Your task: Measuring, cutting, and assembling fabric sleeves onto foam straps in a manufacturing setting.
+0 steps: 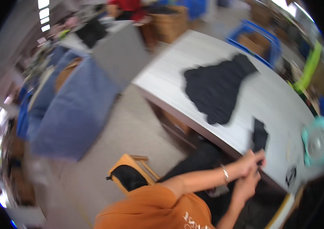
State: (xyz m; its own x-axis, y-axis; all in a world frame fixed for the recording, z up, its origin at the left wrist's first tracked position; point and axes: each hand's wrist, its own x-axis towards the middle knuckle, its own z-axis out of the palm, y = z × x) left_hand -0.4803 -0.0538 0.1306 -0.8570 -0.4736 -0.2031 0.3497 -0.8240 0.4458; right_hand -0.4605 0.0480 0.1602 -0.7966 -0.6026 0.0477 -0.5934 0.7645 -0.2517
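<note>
My left hand (250,162), with a bracelet at the wrist, is closed at the table's near edge on a narrow black fabric strip (260,134). Just below it, my right hand (247,184) is closed too, close against the left. A dark end of the strip shows between the two hands; blur hides the exact finger positions. The strip's far part rests on or just over the white table (169,72). Farther up the table lies a black garment piece (217,89) with a gathered, wavy edge, spread flat and apart from my hands.
A turquoise fan (316,141) and a small black item (291,175) sit at the table's right. Beyond the far edge is a blue crate (272,47). A wooden stool (123,173) and a large blue-grey cloth-covered bin (78,110) stand left. Another person's red clothing (131,7) shows behind.
</note>
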